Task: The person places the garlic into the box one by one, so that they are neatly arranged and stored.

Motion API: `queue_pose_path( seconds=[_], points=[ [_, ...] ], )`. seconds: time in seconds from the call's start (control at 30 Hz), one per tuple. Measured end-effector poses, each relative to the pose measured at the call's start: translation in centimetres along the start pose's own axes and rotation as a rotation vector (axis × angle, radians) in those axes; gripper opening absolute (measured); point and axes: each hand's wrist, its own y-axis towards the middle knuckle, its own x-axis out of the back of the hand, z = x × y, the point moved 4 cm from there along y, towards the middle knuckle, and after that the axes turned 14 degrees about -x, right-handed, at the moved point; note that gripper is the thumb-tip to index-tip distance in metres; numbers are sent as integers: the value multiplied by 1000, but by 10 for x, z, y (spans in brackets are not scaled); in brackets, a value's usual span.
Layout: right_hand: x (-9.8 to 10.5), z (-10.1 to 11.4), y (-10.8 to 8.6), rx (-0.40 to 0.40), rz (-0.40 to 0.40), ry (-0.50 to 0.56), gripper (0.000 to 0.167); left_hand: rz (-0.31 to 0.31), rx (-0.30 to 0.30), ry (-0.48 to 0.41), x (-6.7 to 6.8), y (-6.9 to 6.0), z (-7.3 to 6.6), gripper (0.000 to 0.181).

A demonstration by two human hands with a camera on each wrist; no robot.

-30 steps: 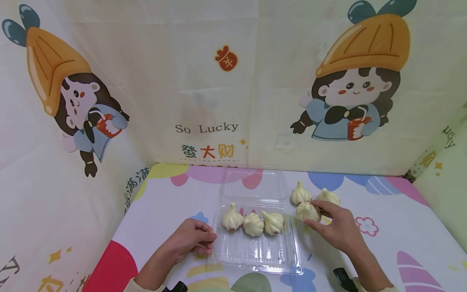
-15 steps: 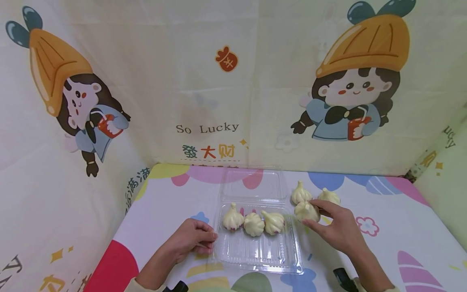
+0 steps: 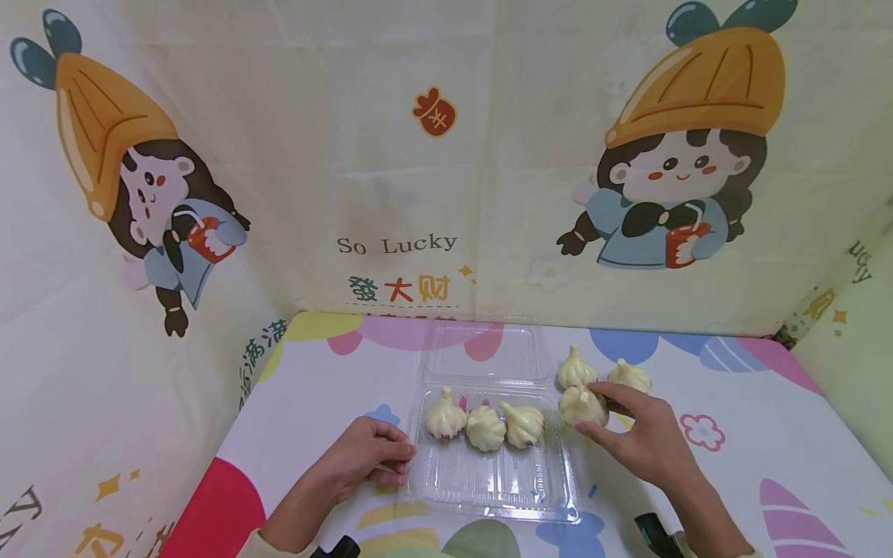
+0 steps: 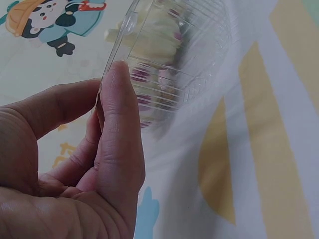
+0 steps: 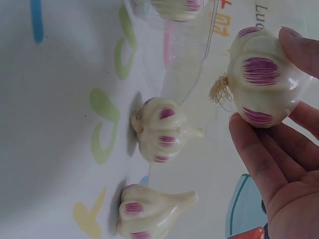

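My right hand (image 3: 652, 434) grips a white garlic bulb (image 3: 582, 407) between thumb and fingers, just right of a clear plastic box (image 3: 481, 484). In the right wrist view this garlic bulb (image 5: 261, 74) shows purple streaks and a tuft of dry roots, and it is off the table. My left hand (image 3: 366, 457) pinches the box's left rim, thumb on one side and fingers on the other, plain in the left wrist view. Inside the box, a row of three garlic bulbs (image 3: 485, 428) lies across the far half. The box's lid (image 3: 484, 353) lies folded back behind it.
Two more garlic bulbs stand on the table behind my right hand: a left one (image 3: 575, 368) and a right one (image 3: 630, 375). A colourfully printed cloth (image 3: 732, 504) covers the table. A cartoon-printed curtain (image 3: 516, 194) hangs at the back and sides.
The garlic bulb in my right hand has moved slightly left, toward the box. My left hand stays on the rim, and the other bulbs have not moved.
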Motion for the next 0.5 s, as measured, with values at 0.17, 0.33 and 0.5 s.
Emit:
queue_pose_path(
  seconds=[0.17,0.33,0.5],
  points=[
    [-1,4,-2,53,-16,22,52,1,-3,-3,1,0,1,14],
    [-2,8,-2,79,-24,10,53,0,0,3,1,1,1,15],
    [-3,10,-2,103,-23,17,52,-2,3,-2,1,1,2,15]
  ],
)
